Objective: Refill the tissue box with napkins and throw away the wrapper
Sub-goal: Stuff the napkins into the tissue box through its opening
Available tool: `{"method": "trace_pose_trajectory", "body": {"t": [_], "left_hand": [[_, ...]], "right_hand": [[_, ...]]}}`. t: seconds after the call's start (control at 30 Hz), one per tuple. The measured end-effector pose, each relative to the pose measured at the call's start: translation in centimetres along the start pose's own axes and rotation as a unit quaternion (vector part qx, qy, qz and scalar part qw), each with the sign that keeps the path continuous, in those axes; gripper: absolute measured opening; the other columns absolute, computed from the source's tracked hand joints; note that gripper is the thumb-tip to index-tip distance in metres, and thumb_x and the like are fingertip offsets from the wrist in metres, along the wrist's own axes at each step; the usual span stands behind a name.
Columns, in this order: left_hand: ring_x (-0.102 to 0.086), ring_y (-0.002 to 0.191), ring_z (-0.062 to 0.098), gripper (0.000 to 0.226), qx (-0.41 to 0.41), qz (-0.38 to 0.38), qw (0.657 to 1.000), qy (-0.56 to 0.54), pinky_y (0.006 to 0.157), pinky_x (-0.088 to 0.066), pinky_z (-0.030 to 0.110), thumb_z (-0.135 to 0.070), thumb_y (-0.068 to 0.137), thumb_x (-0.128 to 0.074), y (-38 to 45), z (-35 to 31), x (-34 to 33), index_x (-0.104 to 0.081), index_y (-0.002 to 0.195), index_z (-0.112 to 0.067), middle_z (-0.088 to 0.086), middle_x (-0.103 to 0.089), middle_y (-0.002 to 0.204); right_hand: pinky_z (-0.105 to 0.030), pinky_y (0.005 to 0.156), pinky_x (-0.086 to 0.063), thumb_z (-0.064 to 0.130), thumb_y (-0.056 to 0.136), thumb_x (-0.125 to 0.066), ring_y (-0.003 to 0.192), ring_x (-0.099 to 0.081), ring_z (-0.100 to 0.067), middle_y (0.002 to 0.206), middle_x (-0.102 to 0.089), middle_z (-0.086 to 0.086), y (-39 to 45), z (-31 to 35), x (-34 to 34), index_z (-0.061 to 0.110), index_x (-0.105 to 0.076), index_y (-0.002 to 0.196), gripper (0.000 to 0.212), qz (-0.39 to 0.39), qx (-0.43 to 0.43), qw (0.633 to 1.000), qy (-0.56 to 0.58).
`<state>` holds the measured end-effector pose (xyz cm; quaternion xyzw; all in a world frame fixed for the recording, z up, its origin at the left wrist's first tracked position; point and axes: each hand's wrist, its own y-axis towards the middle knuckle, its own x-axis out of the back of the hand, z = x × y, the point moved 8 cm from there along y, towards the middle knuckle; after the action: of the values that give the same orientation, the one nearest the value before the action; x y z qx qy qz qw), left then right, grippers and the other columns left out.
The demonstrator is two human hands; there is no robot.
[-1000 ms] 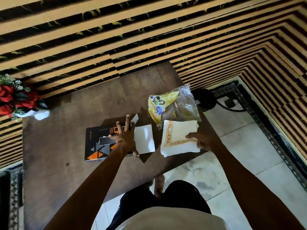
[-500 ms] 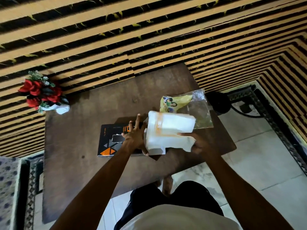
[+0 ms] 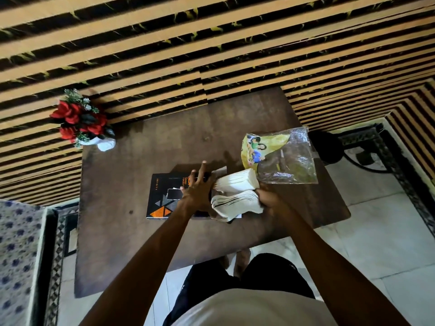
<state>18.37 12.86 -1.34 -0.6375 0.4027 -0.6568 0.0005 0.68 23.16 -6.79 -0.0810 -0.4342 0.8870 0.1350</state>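
Note:
A flat black tissue box [image 3: 164,196] with orange and grey triangles lies on the brown table [image 3: 122,243]. My left hand [image 3: 196,190] rests spread on the box's right end, fingers apart. My right hand [image 3: 270,201] grips a folded stack of white napkins [image 3: 237,196], bent double, with its folded end at the box's open right end, where a white flap [image 3: 220,171] sticks up. The empty clear and yellow plastic wrapper [image 3: 280,158] lies on the table just behind the napkins.
A small white vase of red flowers [image 3: 81,122] stands at the table's far left corner. A striped black and tan wall runs behind the table. A black round object [image 3: 326,147] sits on the tiled floor to the right.
My right hand lifted the napkin stack off the table, folded it, and brought it left and down to the open end of the box. My left hand stayed on the box.

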Motion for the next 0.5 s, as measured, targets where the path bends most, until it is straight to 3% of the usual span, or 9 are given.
{"method": "trace_pose_trajectory", "body": {"t": [0.03,0.07,0.1,0.13,0.2,0.3,0.33,0.43,0.5], "left_hand": [[-0.002,0.146,0.048,0.130,-0.004,-0.004,1.000,-0.015,0.104,-0.030,0.074,-0.064,0.047,-0.084,0.1,0.2,0.1,-0.014,0.152,-0.034,0.008,0.020,0.162],[-0.004,0.146,0.048,0.120,-0.005,-0.009,0.999,-0.032,0.105,-0.030,0.072,-0.067,0.053,-0.079,0.2,0.3,0.2,-0.017,0.151,-0.035,0.007,0.017,0.163],[-0.006,0.146,0.048,0.110,-0.004,-0.013,0.999,-0.045,0.105,-0.032,0.071,-0.068,0.060,-0.074,0.2,0.4,0.4,-0.020,0.150,-0.035,0.006,0.013,0.163],[-0.008,0.145,0.048,0.101,-0.006,-0.017,0.999,-0.048,0.106,-0.032,0.070,-0.068,0.067,-0.069,0.2,0.5,0.5,-0.021,0.150,-0.035,0.006,0.009,0.163],[-0.006,0.146,0.047,0.089,-0.013,-0.011,0.999,-0.044,0.110,-0.029,0.067,-0.065,0.078,-0.060,0.3,0.5,0.6,-0.022,0.151,-0.032,0.006,0.005,0.164],[-0.005,0.148,0.043,0.068,-0.011,-0.013,0.996,-0.092,0.118,-0.021,0.061,-0.052,0.089,-0.055,0.1,0.9,1.0,-0.032,0.148,-0.028,0.007,0.000,0.164],[-0.010,0.148,0.043,0.059,-0.015,-0.035,0.992,-0.117,0.118,-0.022,0.059,-0.046,0.091,-0.055,-0.1,0.9,1.5,-0.038,0.145,-0.027,0.009,-0.006,0.163],[-0.025,0.144,0.040,0.046,-0.028,-0.089,0.985,-0.144,0.111,-0.036,0.059,-0.039,0.090,-0.060,-1.3,0.6,2.7,-0.051,0.134,-0.029,0.010,-0.020,0.156],[-0.018,0.147,0.037,0.046,-0.023,-0.080,0.990,-0.111,0.106,-0.038,0.065,-0.041,0.086,-0.064,-1.9,0.4,2.2,-0.055,0.130,-0.032,0.006,-0.020,0.157]], "right_hand": [[-0.044,0.099,-0.053,0.014,0.096,-0.052,0.115,-0.063,-0.038,0.129,-0.062,-0.020,0.1,0.6,-0.2,0.005,-0.052,0.136,0.041,-0.004,0.016,1.000,-0.022],[-0.031,0.083,-0.060,0.016,0.094,-0.057,0.098,-0.070,-0.030,0.113,-0.070,-0.015,0.0,1.2,-0.3,0.006,-0.056,0.130,0.037,-0.015,0.026,0.998,-0.056],[-0.021,0.062,-0.058,0.021,0.092,-0.062,0.077,-0.070,-0.019,0.094,-0.073,-0.007,0.0,1.3,-0.5,0.009,-0.059,0.124,0.034,-0.016,0.018,0.996,-0.080],[-0.020,0.051,-0.052,0.027,0.090,-0.066,0.063,-0.065,-0.013,0.082,-0.071,-0.003,-0.1,1.2,-0.7,0.011,-0.061,0.119,0.034,-0.008,-0.004,0.996,-0.088],[-0.026,0.056,-0.048,0.037,0.086,-0.070,0.067,-0.059,-0.015,0.094,-0.068,-0.005,0.0,0.8,-0.5,0.014,-0.059,0.121,0.043,0.000,-0.040,0.994,-0.099],[-0.044,0.090,-0.054,0.027,0.087,-0.070,0.107,-0.064,-0.031,0.129,-0.063,-0.011,0.7,0.2,0.6,0.011,-0.053,0.134,0.052,0.008,-0.033,0.995,-0.093],[-0.045,0.091,-0.055,0.024,0.087,-0.070,0.110,-0.065,-0.030,0.128,-0.065,-0.012,0.7,0.1,0.9,0.012,-0.053,0.135,0.052,0.013,-0.026,0.996,-0.079],[-0.035,0.071,-0.058,0.021,0.084,-0.075,0.092,-0.070,-0.019,0.113,-0.073,-0.006,0.5,-0.3,0.9,0.017,-0.056,0.131,0.051,0.030,-0.027,0.998,-0.041],[-0.041,0.082,-0.059,0.021,0.081,-0.077,0.096,-0.071,-0.021,0.106,-0.076,-0.002,0.8,-0.7,0.8,0.018,-0.057,0.131,0.054,0.043,-0.033,0.998,-0.023]]}}
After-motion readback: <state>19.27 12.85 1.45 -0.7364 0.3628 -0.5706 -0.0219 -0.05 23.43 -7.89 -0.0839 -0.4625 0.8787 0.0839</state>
